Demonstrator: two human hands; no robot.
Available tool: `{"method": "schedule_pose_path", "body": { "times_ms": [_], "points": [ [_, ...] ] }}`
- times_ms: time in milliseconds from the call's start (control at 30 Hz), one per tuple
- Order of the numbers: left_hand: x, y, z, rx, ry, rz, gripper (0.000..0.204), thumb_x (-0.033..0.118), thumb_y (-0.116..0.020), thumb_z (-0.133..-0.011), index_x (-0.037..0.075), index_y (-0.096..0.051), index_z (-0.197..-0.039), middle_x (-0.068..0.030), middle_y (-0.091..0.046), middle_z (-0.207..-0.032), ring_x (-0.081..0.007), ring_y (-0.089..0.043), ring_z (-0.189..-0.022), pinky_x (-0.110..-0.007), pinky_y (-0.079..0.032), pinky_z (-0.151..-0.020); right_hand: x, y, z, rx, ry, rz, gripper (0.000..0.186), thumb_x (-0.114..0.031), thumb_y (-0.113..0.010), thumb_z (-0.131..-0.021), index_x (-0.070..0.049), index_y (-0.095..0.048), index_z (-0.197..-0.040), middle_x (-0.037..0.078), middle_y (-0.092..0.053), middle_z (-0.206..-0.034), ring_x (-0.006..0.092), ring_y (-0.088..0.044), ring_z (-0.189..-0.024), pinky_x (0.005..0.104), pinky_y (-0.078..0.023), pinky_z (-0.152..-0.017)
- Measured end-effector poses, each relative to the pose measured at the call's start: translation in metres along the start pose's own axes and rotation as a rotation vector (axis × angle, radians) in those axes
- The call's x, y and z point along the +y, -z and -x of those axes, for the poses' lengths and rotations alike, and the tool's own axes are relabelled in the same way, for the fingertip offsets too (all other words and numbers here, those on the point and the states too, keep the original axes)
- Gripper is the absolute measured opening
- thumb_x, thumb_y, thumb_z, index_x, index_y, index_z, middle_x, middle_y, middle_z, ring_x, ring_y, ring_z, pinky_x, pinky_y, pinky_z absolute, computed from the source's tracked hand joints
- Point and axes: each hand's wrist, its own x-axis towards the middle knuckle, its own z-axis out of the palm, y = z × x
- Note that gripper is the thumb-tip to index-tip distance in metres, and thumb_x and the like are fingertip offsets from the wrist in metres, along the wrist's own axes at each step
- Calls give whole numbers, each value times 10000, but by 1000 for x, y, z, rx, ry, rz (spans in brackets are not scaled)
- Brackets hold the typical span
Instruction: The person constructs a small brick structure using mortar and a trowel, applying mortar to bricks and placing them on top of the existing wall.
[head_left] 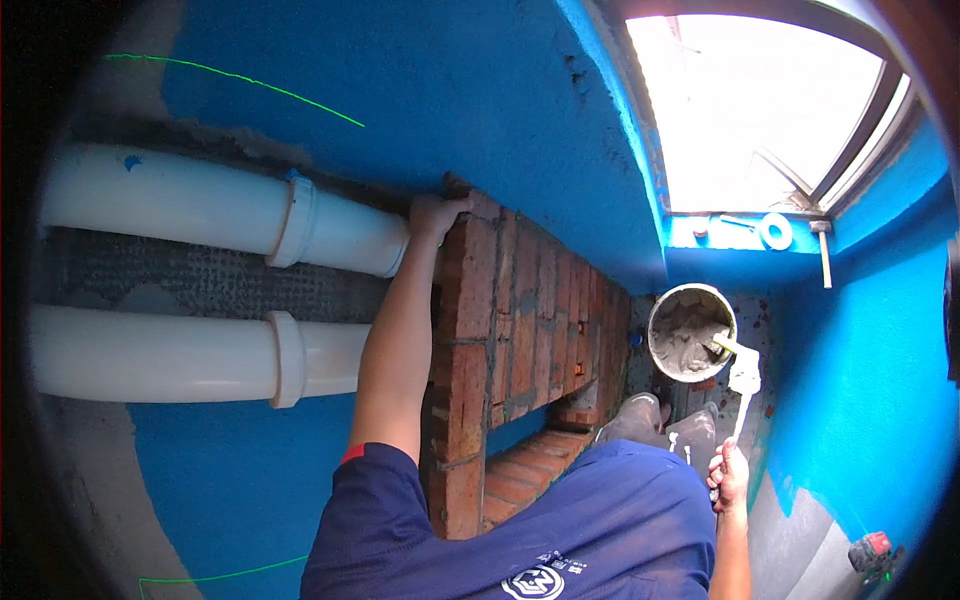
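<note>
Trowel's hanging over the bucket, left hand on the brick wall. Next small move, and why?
Probably dip the trowel into the mortar in the bucket. The right hand holds its handle with the blade at the bucket's rim, smeared but not visibly loaded. The left hand grips the top edge of the brick wall, seemingly bracing, so a short scoop looks safe.

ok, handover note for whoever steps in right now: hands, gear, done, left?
Left hand grips the top end of the brick wall, beside the white pipes.
Right hand holds a trowel, its tip at the mortar bucket on the floor.
Done: several brick courses stand along the blue wall.
Left: a lower, stepped section near the feet looks unfinished.
</note>
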Motion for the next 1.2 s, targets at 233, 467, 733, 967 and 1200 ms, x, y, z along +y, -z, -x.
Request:
{"method": "schedule_pose_path", "body": {
  "times_ms": [233,467,733,967,1200],
  "points": [
    [9,10,10,-41,41,49,712,304,-848,-654,-49,-560,-1201,-218,-539,-1286,-350,-529,-1167,-461,-436,-947,-5,-1,4,-13,-31,18,424,-482,-589,-899,-68,-495,-909,7,-489,-590,54,-377,-406,216,-324,-379],
    [98,10,144,324,-298,28,497,380,-720,-796,-32,-632,-1060,-214,-640,-1080,-344,-606,-1012,-421,-471,-858,-15,7,9,5,-28,48,393,-452,-611,-895,-74,-501,-895,6,-470,-577,58,-372,-407,217,-327,-382],
    [89,-145,353,-174,-238,416,186,192,-704,-776,21,-675,-842,-132,-656,-818,-246,-635,-743,-345,-504,-678,-20,19,0,-86,-95,153,360,-431,-584,-917,-77,-526,-891,21,-522,-595,72,-387,-416,233,-323,-385],
    [41,-180,435,-359,-84,286,227,242,-686,-774,35,-695,-869,-140,-681,-850,-252,-665,-775,-356,-523,-711,-35,34,5,-158,-125,294,302,-364,-486,-968,-76,-515,-880,32,-534,-605,83,-400,-423,241,-333,-391],
    [28,-116,397,-3,-32,340,229,202,-692,-798,14,-673,-926,-133,-679,-885,-221,-654,-810,-325,-513,-723,-66,-10,14,-440,-26,398,326,-389,-440,-990,-89,-507,-881,30,-496,-549,75,-364,-382,231,-288,-355]
  ]
}}
